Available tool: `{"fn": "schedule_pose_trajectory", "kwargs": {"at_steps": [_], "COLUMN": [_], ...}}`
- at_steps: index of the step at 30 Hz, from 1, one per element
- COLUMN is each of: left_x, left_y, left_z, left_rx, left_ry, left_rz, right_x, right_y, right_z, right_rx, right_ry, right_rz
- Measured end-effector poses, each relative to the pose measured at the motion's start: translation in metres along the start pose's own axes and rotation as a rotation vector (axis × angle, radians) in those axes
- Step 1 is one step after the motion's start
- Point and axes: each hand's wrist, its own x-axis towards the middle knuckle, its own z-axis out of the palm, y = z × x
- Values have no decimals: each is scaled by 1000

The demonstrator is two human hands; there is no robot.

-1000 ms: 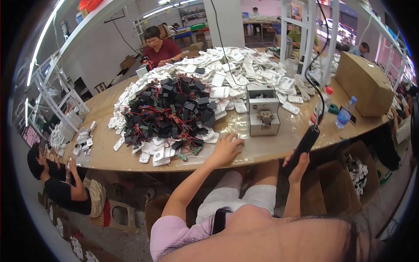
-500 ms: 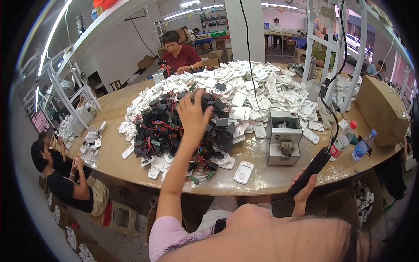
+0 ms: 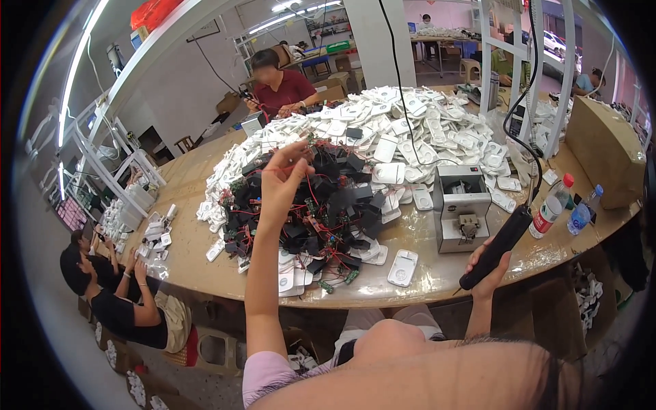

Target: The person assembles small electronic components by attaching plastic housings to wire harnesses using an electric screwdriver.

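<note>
pinching a wired part (image 3: 309,141), left hand (image 3: 279,183) lifts at 12 o'clock over black pile (image 3: 307,205). right hand (image 3: 486,268) grips electric screwdriver (image 3: 497,246) at 3. piles big, most left.

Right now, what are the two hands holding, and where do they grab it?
The right hand grips a black electric screwdriver around its lower body. The left hand is raised over the pile, fingers pinching something small with red wires; exactly where cannot be told.

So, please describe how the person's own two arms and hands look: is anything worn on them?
Both forearms are bare, and I see no gloves, watch or rings on the left hand or the right hand. The left arm ends at the shoulder in a short, light pink sleeve. The right arm's upper part is hidden, so any sleeve there cannot be seen.
</note>
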Motion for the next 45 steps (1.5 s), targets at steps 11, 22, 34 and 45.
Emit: {"fn": "schedule_pose_trajectory", "kwargs": {"at_steps": [11,22,34,45], "left_x": [-160,-124,-133,-151], "left_y": [-19,-79,-103,-92], "left_z": [91,123,128,142], "left_rx": [-439,292,279,453], "left_ry": [-544,-545,-577,-332], "left_rz": [-776,-65,-162,-129], "right_x": [19,109,113,102], "right_y": [-9,-3,3,14], "right_z": [-10,17,26,25], "right_rx": [-33,-261,-422,-495], "right_ry": [-27,-14,-57,89], "right_rz": [5,-339,-249,-428]}}
